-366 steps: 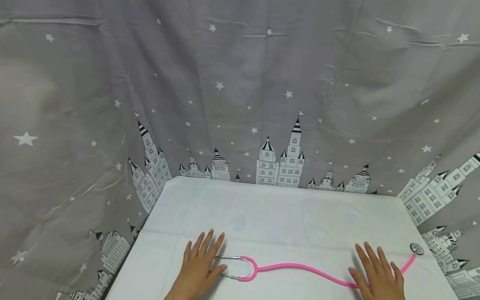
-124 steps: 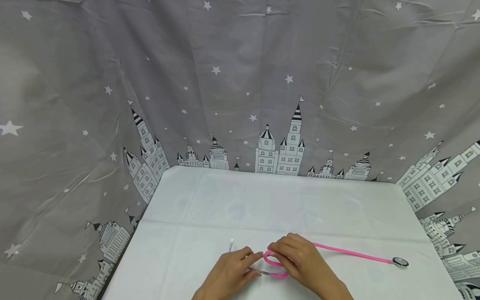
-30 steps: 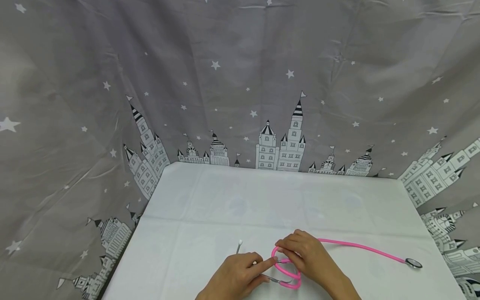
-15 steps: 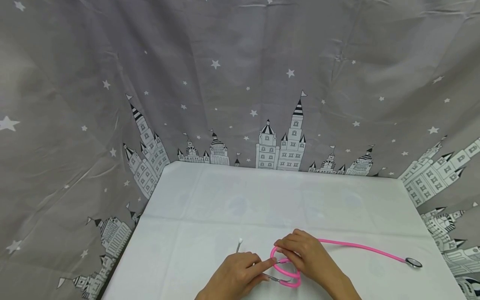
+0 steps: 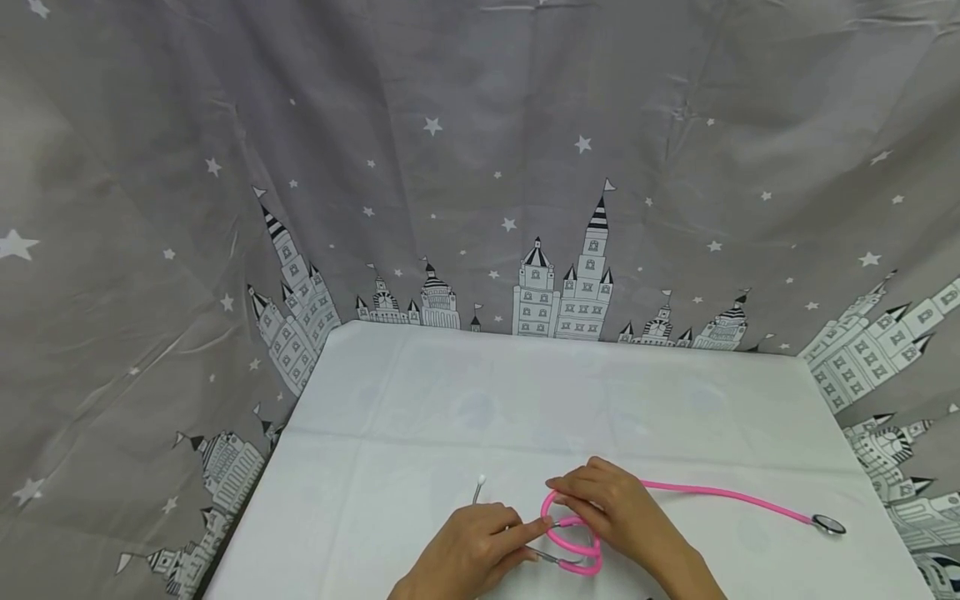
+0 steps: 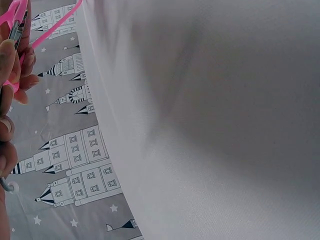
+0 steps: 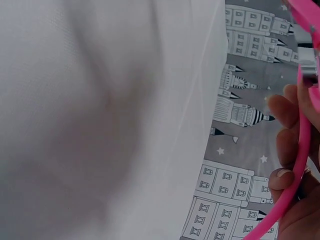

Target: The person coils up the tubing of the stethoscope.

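Note:
A pink stethoscope (image 5: 712, 492) is held between both hands low in the head view. My left hand (image 5: 476, 546) grips its metal ear tubes, and one white ear tip (image 5: 482, 480) pokes out beyond the knuckles. My right hand (image 5: 611, 508) pinches the pink tubing, which curves in a loop (image 5: 573, 546) around the forked end between the hands. From there the tubing runs right to the round chest piece (image 5: 828, 524), lying on the white cloth. In the right wrist view, the tubing (image 7: 295, 175) passes along curled fingers (image 7: 287, 147). My palms hide part of the ear tubes.
A white cloth (image 5: 420, 392) covers the table. Behind it and at both sides hangs a grey curtain (image 5: 465, 108) printed with stars and castles, meeting the table's back edge.
At first both hands lay spread on the stethoscope; later they gripped it and the tubing was bent into a loop around the fork. Over the last second the hands stay almost still.

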`<act>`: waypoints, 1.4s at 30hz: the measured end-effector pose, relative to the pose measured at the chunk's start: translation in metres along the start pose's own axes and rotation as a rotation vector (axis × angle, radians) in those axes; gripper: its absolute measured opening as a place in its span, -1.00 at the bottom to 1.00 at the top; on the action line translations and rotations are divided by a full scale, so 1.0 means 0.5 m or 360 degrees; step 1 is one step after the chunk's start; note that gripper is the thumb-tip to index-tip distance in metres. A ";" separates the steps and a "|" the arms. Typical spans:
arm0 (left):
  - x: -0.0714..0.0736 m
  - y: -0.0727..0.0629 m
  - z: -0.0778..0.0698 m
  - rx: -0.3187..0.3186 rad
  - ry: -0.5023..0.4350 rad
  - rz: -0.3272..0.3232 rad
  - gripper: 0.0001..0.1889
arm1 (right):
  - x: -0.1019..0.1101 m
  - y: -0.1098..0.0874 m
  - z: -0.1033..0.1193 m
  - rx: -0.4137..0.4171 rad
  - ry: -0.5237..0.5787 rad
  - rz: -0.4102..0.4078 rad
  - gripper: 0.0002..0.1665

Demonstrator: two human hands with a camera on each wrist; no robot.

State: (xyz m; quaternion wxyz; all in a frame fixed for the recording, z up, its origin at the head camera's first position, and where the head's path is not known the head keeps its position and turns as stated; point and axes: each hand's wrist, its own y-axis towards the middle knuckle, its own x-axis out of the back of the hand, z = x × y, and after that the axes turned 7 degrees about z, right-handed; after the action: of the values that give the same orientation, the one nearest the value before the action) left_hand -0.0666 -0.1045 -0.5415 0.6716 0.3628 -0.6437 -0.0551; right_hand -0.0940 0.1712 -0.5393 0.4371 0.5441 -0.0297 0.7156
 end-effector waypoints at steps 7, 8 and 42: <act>0.009 0.003 -0.003 0.0012 -0.0004 0.0019 -0.45 | 0.005 -0.003 -0.003 0.0030 0.0080 -0.0035 -0.55; 0.010 0.004 -0.004 0.0017 -0.0007 0.0025 -0.44 | 0.005 -0.004 -0.005 0.0029 0.0101 -0.0043 -0.55; 0.015 0.014 -0.011 -0.0081 0.0079 -0.0027 -0.56 | 0.028 -0.061 -0.079 -0.0243 0.0241 -0.0213 -0.41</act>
State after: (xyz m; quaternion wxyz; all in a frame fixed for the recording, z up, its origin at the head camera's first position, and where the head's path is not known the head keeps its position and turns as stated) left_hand -0.0631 -0.1011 -0.5310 0.6959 0.3523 -0.6221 -0.0679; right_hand -0.1040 0.2186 -0.5570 0.5249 0.4545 -0.0147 0.7195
